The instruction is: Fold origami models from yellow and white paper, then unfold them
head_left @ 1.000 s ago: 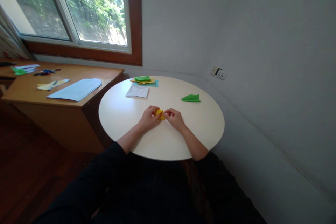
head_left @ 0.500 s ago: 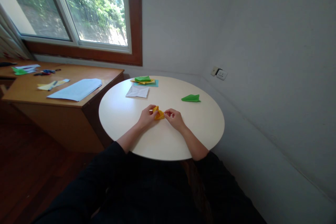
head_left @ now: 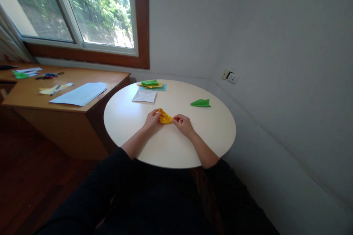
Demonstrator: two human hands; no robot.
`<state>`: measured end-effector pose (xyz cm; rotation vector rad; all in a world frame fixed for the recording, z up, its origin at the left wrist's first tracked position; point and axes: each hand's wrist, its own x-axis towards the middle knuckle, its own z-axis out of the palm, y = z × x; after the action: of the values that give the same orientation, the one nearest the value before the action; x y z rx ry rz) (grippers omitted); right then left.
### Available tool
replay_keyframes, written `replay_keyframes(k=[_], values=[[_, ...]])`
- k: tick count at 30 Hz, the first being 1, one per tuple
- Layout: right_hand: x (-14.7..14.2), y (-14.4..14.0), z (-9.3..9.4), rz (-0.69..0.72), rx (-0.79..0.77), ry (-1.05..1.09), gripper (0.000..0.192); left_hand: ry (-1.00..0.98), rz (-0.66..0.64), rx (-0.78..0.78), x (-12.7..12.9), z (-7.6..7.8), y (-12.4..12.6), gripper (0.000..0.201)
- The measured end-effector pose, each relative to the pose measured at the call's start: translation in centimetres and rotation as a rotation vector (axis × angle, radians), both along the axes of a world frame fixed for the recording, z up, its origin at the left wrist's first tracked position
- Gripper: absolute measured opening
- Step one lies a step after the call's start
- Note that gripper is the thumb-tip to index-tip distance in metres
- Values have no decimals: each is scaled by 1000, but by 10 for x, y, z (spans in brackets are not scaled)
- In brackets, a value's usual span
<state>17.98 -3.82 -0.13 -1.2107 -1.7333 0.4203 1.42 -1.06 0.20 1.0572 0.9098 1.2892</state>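
Note:
A folded piece of yellow paper (head_left: 165,117) is stretched between my two hands, just above the middle of the round white table (head_left: 171,147). My left hand (head_left: 152,118) pinches its left end between thumb and fingers. At the opposite end, the fingertips of my right hand (head_left: 182,122) grip the paper's right corner. The paper has creases and a slanting upper edge; its underside is hidden. Beyond my right hand lies a folded green paper (head_left: 200,102), touched by neither hand.
A creased white paper sheet (head_left: 145,96) lies at the table's far left, before a stack of green, yellow and blue papers (head_left: 152,85). A wooden desk (head_left: 68,77) on the left bears white sheets (head_left: 79,94) and a pen on yellow paper (head_left: 56,89). A wall socket (head_left: 233,78) is at the right.
My left hand has shifted slightly left, drawing the yellow paper out wider and flatter. My right hand keeps its place at the right corner.

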Motion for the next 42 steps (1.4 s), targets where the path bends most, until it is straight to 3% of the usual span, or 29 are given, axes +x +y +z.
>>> replay_keyframes(k=[14,28,36,42], values=[[-1,-3,4,16,-19,-10,11,-248,-53,-189,-8,10,0,8],[0,0,0,40,-17,15,12,-483,-47,-362,-14,4,10,10],[0,1,-1,44,-7,60,13,-449,-133,-354,-16,5,7,30],[2,6,-6,-15,2,104,16,-431,-137,-381,-18,6,7,29]])
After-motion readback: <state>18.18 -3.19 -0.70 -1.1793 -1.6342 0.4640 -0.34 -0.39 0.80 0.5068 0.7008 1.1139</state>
